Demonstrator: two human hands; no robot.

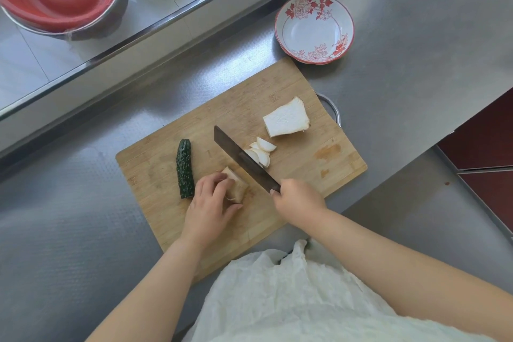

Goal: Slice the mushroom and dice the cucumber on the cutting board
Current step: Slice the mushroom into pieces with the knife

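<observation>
Slicing is under way on the wooden cutting board (291, 86), which lies at an angle on the steel desk (402, 64). The left hand (211, 205) curls its fingers over the mushroom piece (236, 183), holding it down so it cannot roll or slip under the blade, with the cut end facing the knife (241, 158). The right hand (298, 197) has its grip clenched round the knife handle; the broad dark blade stands just beside that cut end, with a small pile of pale slices (262, 151) lying against its far side, probably where they fell off the blade. A second, larger mushroom chunk (286, 118) waits further back on the board, well apart from the knife, its cut face white and fibrous, its outside tan. The cucumber (185, 168) lies whole to the left of the holding hand, dark green and bumpy, slightly curved, seemingly kept aside until the mushroom is done. A shallow white bowl (313, 29) with red flowers sits beyond the board's far corner, likely ready for the cut pieces.
</observation>
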